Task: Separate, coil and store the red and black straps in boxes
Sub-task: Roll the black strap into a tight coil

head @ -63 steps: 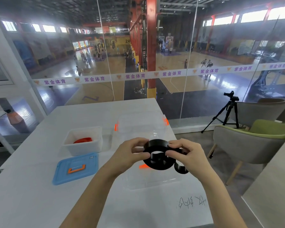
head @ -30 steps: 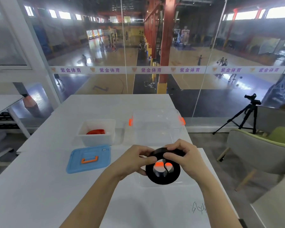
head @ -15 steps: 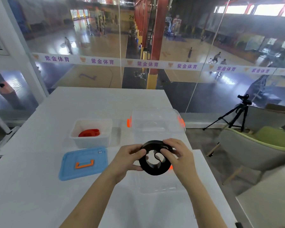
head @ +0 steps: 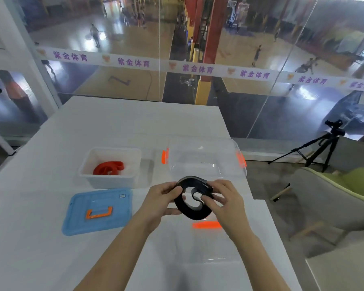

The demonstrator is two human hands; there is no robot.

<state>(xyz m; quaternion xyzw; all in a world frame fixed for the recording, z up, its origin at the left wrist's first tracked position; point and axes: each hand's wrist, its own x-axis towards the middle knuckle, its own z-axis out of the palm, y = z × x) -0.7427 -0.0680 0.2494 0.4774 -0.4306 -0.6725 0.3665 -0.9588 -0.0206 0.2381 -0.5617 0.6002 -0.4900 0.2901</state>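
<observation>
Black strap (head: 192, 206): light, limp, springy coil, likely to unwind; left hand (head: 160, 201) and right hand (head: 224, 201) both pinch its rim, held between them above the worktop (head: 40, 248).

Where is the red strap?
The red strap lies coiled in the white box, left of the clear box and behind the blue lid.

Bright, even daylight, glare on the court floor (head: 88, 36), wide-angle bending, slight blur.
</observation>
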